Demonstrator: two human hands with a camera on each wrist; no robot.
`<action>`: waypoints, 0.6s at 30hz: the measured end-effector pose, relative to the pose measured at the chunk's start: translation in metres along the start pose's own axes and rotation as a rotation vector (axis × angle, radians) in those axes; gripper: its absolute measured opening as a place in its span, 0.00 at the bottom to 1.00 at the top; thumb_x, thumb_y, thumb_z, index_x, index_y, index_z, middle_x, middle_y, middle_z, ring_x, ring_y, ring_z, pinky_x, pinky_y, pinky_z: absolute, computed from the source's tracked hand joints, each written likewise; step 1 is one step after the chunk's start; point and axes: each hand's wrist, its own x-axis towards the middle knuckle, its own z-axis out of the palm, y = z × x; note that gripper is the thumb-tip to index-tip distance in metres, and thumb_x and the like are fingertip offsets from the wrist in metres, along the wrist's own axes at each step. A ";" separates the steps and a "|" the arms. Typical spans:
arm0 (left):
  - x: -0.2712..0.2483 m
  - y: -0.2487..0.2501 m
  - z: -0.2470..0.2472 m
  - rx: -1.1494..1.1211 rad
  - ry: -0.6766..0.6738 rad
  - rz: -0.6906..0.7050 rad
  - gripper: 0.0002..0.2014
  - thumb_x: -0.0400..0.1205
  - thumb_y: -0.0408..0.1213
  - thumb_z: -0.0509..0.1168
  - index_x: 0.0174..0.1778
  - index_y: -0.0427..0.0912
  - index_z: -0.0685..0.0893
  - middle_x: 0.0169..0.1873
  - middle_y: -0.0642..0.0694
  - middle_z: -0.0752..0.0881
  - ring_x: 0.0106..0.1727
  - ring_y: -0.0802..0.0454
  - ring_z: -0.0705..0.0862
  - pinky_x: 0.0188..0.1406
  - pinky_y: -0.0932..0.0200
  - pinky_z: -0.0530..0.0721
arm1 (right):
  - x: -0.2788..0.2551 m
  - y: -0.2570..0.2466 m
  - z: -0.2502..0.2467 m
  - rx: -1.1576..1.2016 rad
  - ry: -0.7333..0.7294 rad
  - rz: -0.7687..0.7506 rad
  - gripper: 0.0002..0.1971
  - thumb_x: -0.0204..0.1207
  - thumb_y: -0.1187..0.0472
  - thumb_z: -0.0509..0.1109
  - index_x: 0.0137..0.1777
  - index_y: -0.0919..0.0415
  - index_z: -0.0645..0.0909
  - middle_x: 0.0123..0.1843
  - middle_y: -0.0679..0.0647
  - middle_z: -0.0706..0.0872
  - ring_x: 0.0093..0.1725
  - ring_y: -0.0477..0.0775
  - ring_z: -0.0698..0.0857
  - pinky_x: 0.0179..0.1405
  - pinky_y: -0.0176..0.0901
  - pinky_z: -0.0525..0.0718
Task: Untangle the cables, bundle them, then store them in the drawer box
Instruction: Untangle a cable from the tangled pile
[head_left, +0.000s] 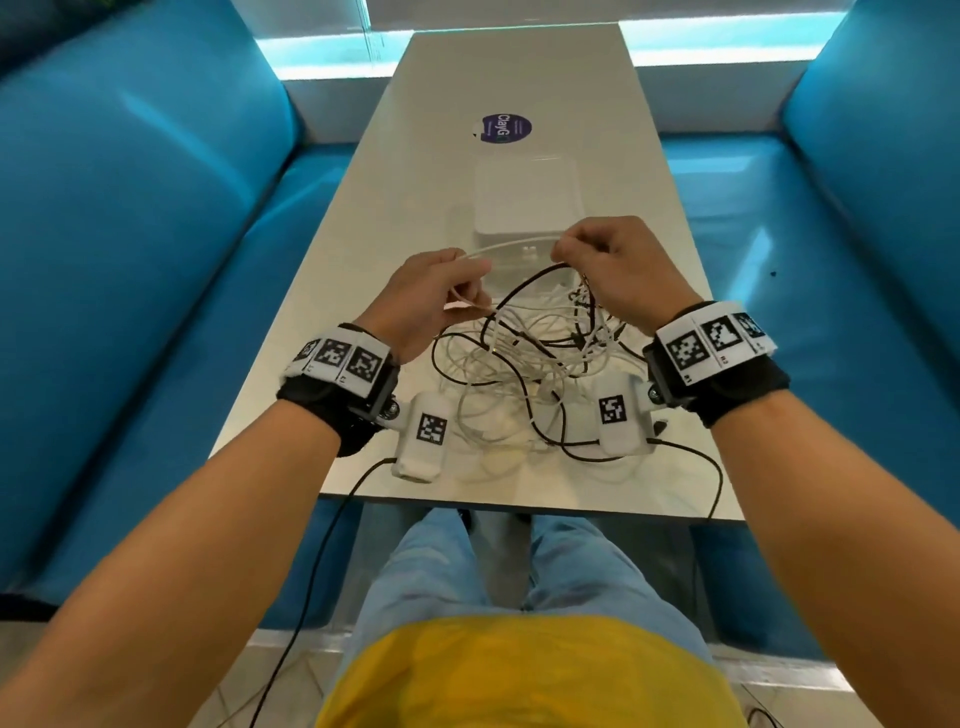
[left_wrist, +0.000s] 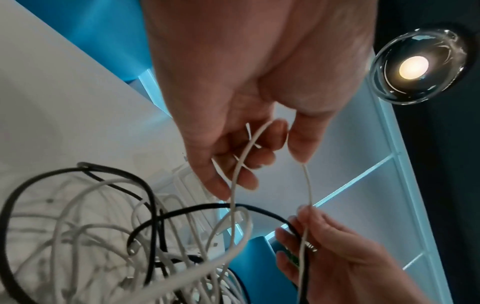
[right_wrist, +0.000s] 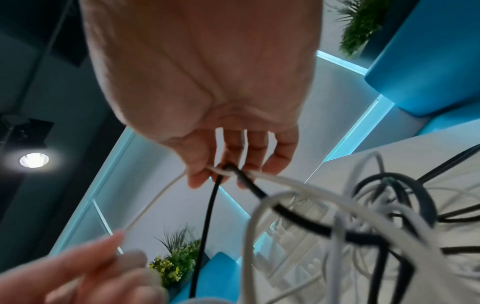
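A tangle of white and black cables (head_left: 530, 358) lies on the near part of the pale table (head_left: 405, 208). My left hand (head_left: 441, 296) pinches a white cable (head_left: 514, 247) that runs across to my right hand (head_left: 597, 260). The right hand pinches the same white cable (right_wrist: 166, 189) and also has a loop of black cable (right_wrist: 213, 205) hooked over its fingers. In the left wrist view the left hand (left_wrist: 249, 156) holds the white cable (left_wrist: 241, 162) looped through its curled fingers. A white drawer box (head_left: 525, 200) stands just beyond the hands.
Blue bench seats (head_left: 130, 260) flank the table on both sides. A round purple sticker (head_left: 504, 128) lies farther back on the table. A black lead (head_left: 322, 561) hangs off the table's near edge toward the floor.
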 end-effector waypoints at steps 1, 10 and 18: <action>0.000 0.003 0.002 -0.007 -0.008 0.020 0.17 0.84 0.34 0.63 0.29 0.43 0.69 0.24 0.48 0.70 0.28 0.52 0.74 0.43 0.51 0.86 | 0.001 0.001 0.002 -0.012 0.025 0.011 0.09 0.82 0.59 0.65 0.46 0.58 0.87 0.35 0.49 0.84 0.31 0.38 0.78 0.35 0.33 0.76; 0.006 0.021 0.016 0.216 0.007 0.193 0.14 0.82 0.35 0.66 0.30 0.44 0.75 0.23 0.50 0.72 0.26 0.54 0.70 0.31 0.55 0.73 | -0.002 -0.023 0.006 0.015 -0.043 -0.170 0.11 0.80 0.58 0.69 0.37 0.56 0.86 0.29 0.51 0.84 0.26 0.44 0.77 0.29 0.36 0.75; 0.005 -0.030 0.031 0.416 -0.175 0.059 0.11 0.82 0.43 0.66 0.33 0.48 0.79 0.36 0.50 0.85 0.43 0.52 0.82 0.53 0.49 0.81 | 0.002 -0.018 -0.013 0.443 0.206 -0.082 0.11 0.82 0.58 0.64 0.41 0.52 0.86 0.28 0.49 0.85 0.29 0.45 0.81 0.35 0.38 0.79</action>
